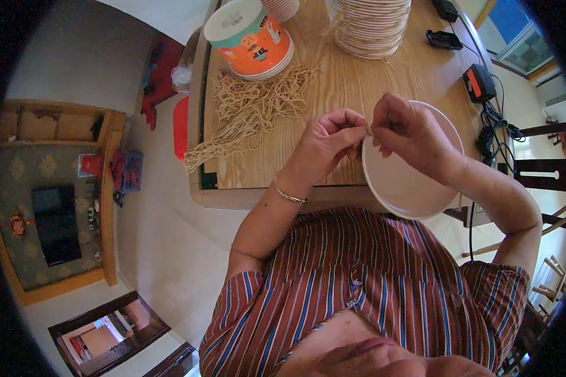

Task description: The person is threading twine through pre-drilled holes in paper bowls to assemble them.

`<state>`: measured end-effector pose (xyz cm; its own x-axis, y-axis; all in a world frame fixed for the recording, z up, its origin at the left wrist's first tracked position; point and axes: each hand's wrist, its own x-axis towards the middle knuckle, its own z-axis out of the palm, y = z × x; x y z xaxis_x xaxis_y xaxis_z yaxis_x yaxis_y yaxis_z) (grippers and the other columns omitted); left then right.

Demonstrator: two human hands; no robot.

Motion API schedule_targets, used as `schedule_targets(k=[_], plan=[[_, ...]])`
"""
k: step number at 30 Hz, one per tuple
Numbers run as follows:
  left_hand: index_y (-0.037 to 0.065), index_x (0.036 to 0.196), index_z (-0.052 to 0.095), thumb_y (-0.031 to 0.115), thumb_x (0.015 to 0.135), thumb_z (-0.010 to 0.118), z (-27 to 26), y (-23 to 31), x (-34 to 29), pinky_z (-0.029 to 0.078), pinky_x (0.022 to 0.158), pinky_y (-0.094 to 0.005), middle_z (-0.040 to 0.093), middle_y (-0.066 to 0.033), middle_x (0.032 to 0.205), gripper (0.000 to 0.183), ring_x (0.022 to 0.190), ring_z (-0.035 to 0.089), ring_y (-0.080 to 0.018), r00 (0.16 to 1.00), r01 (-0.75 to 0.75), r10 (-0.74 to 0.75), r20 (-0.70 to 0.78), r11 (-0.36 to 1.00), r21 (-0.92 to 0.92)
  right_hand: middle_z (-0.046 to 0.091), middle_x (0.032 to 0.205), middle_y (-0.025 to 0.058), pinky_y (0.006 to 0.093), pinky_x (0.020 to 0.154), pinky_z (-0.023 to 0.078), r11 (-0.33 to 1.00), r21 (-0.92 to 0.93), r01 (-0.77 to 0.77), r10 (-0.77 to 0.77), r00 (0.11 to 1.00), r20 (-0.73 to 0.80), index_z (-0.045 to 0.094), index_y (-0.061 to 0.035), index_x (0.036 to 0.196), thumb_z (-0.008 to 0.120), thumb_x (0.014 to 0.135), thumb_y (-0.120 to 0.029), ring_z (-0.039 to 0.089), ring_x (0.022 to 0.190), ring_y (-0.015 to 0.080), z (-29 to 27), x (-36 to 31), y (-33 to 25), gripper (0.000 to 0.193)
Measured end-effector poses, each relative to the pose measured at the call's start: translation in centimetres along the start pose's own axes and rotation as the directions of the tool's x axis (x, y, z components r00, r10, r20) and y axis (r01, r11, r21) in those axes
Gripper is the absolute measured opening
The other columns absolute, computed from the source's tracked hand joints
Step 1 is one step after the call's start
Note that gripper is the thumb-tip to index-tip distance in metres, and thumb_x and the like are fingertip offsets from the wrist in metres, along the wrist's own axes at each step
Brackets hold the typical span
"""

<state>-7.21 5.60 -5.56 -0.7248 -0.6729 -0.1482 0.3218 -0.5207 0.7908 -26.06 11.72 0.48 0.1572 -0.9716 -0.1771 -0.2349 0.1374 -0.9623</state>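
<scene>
My left hand (330, 147) and my right hand (415, 132) meet fingertip to fingertip near the table's front edge. Both are closed in a pinch on a short bit of beige string (369, 131), mostly hidden by the fingers. A white paper tub (402, 182) lies tipped at the table edge against my body, its round white face partly covered by my right hand and forearm. To the left, a loose heap of beige strings (258, 103) spreads over the wooden table (358, 81).
An orange and green printed paper tub (251, 47) stands upside down on stacked rims behind the strings. A tall stack of white tubs (372, 28) is at the back. Black adapters (479, 83) and tangled cables (497, 135) line the right edge. A red stool (180, 129) is at left.
</scene>
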Motion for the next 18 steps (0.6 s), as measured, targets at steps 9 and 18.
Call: schedule_targets(k=[9,18], plan=[[0.004,0.098,0.064,0.010,0.090,0.066,-0.16,-0.16,0.05,0.050,0.059,-0.0216,0.064,-0.0005,0.082,0.010,0.065,0.059,-0.0083,1.000,0.015,-0.014,0.010,0.999,-0.045,0.058,0.083,0.0044,0.0249,0.073,0.051,0.979,-0.188,0.075,-0.067,0.997,0.047,0.052,0.0005,0.099,0.061,0.090,-0.005,0.059,0.079,0.0094,-0.13,-0.36,-0.10,0.014],[0.003,0.099,0.064,0.011,0.091,0.065,0.33,0.00,-0.20,0.049,0.060,-0.0211,0.064,-0.0010,0.082,0.011,0.065,0.058,-0.0070,0.996,-0.081,0.084,-0.023,0.992,0.092,0.067,0.078,0.0134,0.0333,0.067,0.055,0.935,-0.302,0.187,-0.214,0.975,-0.060,0.061,0.0008,0.094,0.068,0.088,-0.018,0.068,0.072,0.0213,0.28,-0.35,0.28,0.021]])
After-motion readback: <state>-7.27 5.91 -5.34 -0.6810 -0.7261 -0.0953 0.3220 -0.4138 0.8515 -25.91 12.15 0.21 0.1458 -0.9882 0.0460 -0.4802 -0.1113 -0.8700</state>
